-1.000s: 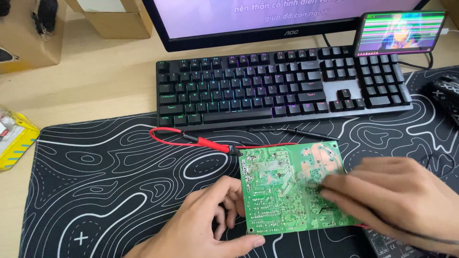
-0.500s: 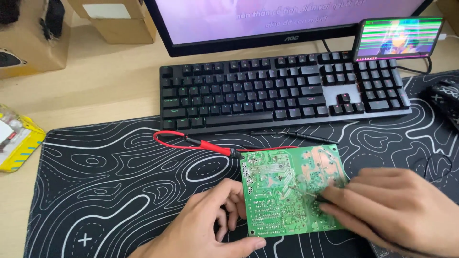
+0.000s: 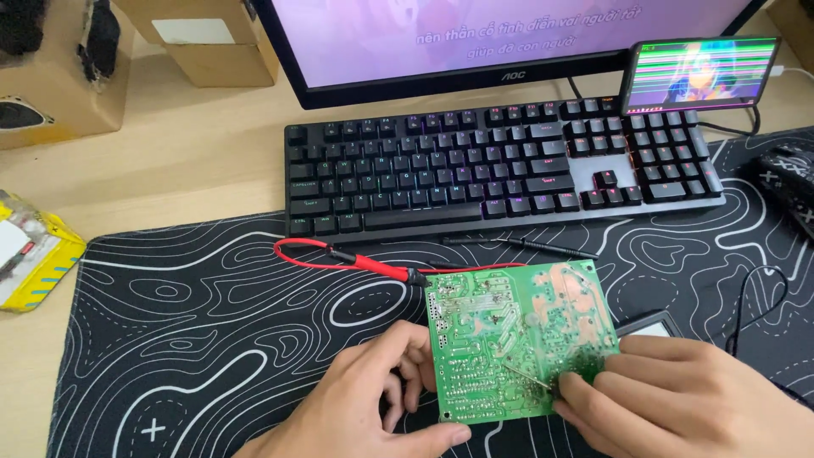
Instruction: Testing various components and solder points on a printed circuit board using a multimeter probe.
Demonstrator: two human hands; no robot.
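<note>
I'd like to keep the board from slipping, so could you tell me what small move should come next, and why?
Probably keep the left hand pressed against the edge of the green circuit board while the right hand shifts its thin metal tip to a neighbouring solder point. The tip already rests on the solder side, and the red probe and black probe lie unused above.

Pale wooden desk (image 3: 195,161), evenly lit, mostly under a black mat (image 3: 212,339) patterned with white contour lines. Black keyboard (image 3: 500,165) along the mat's far edge, monitor (image 3: 475,42) glowing lilac behind it, small screen (image 3: 699,72) propped to the right. Cardboard boxes (image 3: 203,38) at the back left, yellow packet (image 3: 34,254) at the left edge.
</note>
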